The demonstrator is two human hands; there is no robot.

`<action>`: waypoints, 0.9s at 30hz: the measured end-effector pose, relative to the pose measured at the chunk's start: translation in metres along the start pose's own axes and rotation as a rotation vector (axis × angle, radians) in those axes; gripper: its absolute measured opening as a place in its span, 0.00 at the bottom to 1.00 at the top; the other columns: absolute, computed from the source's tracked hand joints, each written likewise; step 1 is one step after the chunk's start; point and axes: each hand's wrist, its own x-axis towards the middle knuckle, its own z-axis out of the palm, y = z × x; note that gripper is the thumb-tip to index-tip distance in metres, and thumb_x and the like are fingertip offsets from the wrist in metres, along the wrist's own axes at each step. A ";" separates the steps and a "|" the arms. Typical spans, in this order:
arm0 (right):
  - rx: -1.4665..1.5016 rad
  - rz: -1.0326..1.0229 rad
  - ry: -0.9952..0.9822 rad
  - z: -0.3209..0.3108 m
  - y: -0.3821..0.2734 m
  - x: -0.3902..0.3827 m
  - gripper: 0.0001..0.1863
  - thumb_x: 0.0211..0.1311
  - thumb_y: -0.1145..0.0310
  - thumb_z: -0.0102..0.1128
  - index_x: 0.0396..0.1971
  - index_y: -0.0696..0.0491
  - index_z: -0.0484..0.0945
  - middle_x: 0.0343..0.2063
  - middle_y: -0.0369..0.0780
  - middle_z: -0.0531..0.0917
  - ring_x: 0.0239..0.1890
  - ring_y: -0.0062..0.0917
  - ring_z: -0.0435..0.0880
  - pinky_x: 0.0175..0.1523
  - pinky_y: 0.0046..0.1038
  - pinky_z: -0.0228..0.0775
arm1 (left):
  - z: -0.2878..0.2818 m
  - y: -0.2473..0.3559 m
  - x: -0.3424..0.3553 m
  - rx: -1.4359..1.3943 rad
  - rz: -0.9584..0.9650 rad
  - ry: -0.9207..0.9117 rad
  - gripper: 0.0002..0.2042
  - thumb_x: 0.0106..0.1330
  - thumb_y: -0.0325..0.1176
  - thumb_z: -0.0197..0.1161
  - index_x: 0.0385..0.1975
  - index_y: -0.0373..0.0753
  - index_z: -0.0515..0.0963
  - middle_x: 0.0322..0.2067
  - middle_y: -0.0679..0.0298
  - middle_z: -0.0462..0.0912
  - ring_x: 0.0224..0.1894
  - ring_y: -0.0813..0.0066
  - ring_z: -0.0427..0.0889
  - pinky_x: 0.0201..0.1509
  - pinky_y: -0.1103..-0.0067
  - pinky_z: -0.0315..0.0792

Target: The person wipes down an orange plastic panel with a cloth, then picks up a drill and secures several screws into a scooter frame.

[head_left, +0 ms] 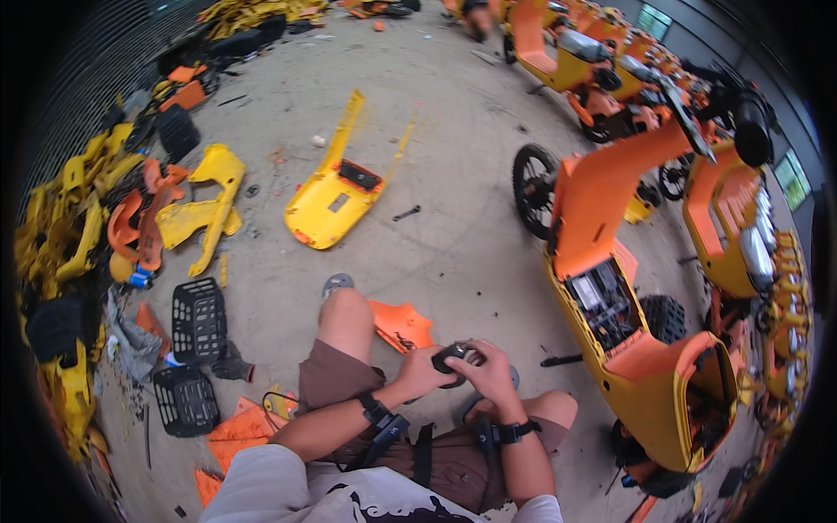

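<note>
Concrete floor (471, 261), heap of yellow and orange panels (74, 200) along the left edge, rows of scooters (728, 209) at far right. Left hand (420, 373) and right hand (491, 375) are both closed around one small dark part (448, 358), held between them low in front of the body; can't tell what it is exactly. Orange panel (403, 326) lies just beyond the left hand, yellow panel (336, 209) further ahead, two black baskets (199, 322) off left, part-stripped scooter (602, 366) near right.

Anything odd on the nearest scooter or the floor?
Yes: the scooter has its inner parts uncovered, and a wrench-like tool lies loose on the floor beside the yellow panel, possibly underfoot.
</note>
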 end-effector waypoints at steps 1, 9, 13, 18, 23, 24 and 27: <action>0.039 0.054 -0.013 -0.002 -0.003 -0.003 0.19 0.49 0.65 0.75 0.39 0.59 0.83 0.26 0.37 0.79 0.25 0.16 0.74 0.32 0.20 0.69 | 0.001 0.004 -0.003 0.025 -0.006 0.011 0.18 0.47 0.33 0.73 0.38 0.33 0.80 0.26 0.61 0.83 0.28 0.82 0.79 0.34 0.79 0.75; 0.102 0.217 -0.116 -0.012 0.017 -0.006 0.26 0.52 0.61 0.72 0.48 0.62 0.79 0.34 0.39 0.83 0.26 0.16 0.75 0.34 0.21 0.71 | 0.010 -0.007 0.000 -0.023 -0.151 0.001 0.17 0.49 0.34 0.73 0.35 0.31 0.79 0.25 0.62 0.82 0.25 0.81 0.79 0.29 0.81 0.74; -0.242 0.174 0.070 -0.015 0.036 -0.010 0.26 0.54 0.58 0.69 0.50 0.58 0.79 0.40 0.43 0.84 0.29 0.25 0.81 0.37 0.27 0.75 | 0.025 -0.041 0.007 0.098 -0.329 -0.013 0.17 0.46 0.38 0.74 0.31 0.33 0.79 0.23 0.60 0.82 0.25 0.73 0.82 0.31 0.76 0.75; -0.189 0.193 0.046 -0.010 0.034 -0.013 0.21 0.55 0.60 0.67 0.47 0.56 0.81 0.35 0.43 0.85 0.29 0.28 0.83 0.38 0.29 0.76 | 0.049 -0.106 0.011 0.171 -0.542 0.014 0.19 0.43 0.41 0.73 0.33 0.35 0.80 0.23 0.56 0.83 0.24 0.64 0.84 0.33 0.72 0.77; -0.214 0.195 -0.022 -0.011 0.038 -0.017 0.19 0.56 0.64 0.65 0.46 0.57 0.81 0.33 0.43 0.86 0.30 0.29 0.84 0.38 0.29 0.76 | 0.066 -0.162 -0.008 -0.045 -0.630 0.018 0.20 0.42 0.37 0.74 0.33 0.31 0.80 0.20 0.56 0.82 0.21 0.66 0.83 0.30 0.71 0.77; -0.193 0.198 -0.041 -0.005 0.033 -0.016 0.19 0.57 0.65 0.65 0.47 0.58 0.80 0.32 0.43 0.85 0.29 0.27 0.83 0.37 0.27 0.75 | 0.068 -0.183 -0.020 0.036 -0.610 0.053 0.20 0.42 0.39 0.74 0.33 0.33 0.81 0.23 0.55 0.83 0.25 0.64 0.84 0.34 0.70 0.78; -0.193 0.240 -0.062 -0.010 0.028 -0.018 0.18 0.58 0.67 0.64 0.47 0.59 0.80 0.32 0.42 0.85 0.29 0.22 0.80 0.36 0.24 0.74 | 0.075 -0.190 -0.031 0.129 -0.710 0.005 0.22 0.40 0.43 0.73 0.34 0.37 0.83 0.28 0.53 0.84 0.34 0.60 0.85 0.42 0.68 0.77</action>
